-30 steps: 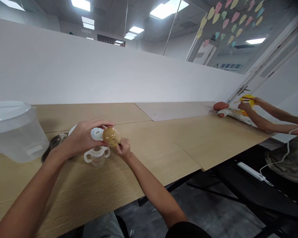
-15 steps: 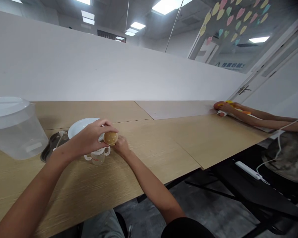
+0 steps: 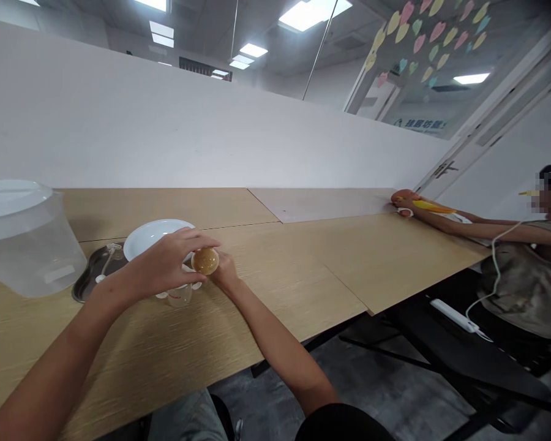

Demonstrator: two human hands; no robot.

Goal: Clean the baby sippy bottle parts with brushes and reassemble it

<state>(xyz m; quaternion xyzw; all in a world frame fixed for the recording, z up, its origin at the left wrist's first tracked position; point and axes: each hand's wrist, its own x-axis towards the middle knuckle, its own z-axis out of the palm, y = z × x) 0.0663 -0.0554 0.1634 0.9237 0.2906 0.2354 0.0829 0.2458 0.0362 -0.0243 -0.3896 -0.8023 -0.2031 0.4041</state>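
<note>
My left hand (image 3: 165,260) grips a small round amber-brown object (image 3: 206,261) with a glossy face, held between thumb and fingers above the table. Close behind it is my right hand (image 3: 226,269), curled in, its fingers mostly hidden by the object. Below my left hand stands a small clear cup (image 3: 180,297) with white side handles and red print; its top is covered by the hand. A white bowl (image 3: 140,237) lies just beyond my left wrist. Left of it, a dark metal tray (image 3: 83,280) carries a thin straw-like piece (image 3: 105,264) with a white end.
A large translucent plastic tub (image 3: 32,254) stands at the table's left. The wooden table (image 3: 298,278) runs along a white wall (image 3: 202,141). At the far right, another person's hands (image 3: 406,201) handle orange and yellow items. A white power strip (image 3: 454,315) lies on a black seat.
The round object has turned slightly, its face now more toward me, and my left hand sits a little lower over the cup. At right, the other person has come further into view.
</note>
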